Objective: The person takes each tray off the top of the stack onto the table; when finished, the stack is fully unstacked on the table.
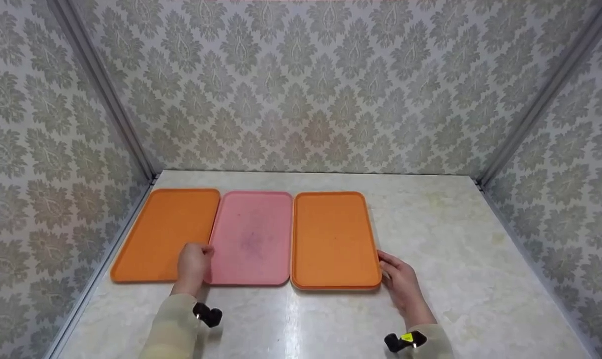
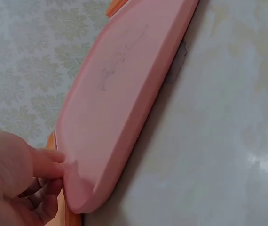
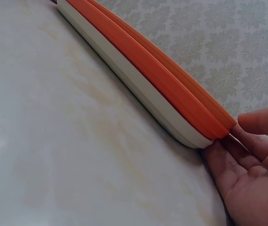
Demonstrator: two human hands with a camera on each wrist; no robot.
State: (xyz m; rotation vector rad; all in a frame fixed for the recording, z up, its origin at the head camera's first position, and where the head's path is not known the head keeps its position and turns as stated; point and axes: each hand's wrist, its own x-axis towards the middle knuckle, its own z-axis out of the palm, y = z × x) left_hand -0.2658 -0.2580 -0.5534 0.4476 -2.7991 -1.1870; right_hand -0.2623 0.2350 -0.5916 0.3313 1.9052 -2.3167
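On the desk, the left hand pinched the pink tray by its rim; the right hand, fingers loosely spread, touched the orange-topped stack. I judged them light, stiff, best held by rims.

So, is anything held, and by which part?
The left hand touches the left rim of the pink tray; the right hand, the right edge of the tray stack. Whether either grips cannot be told.
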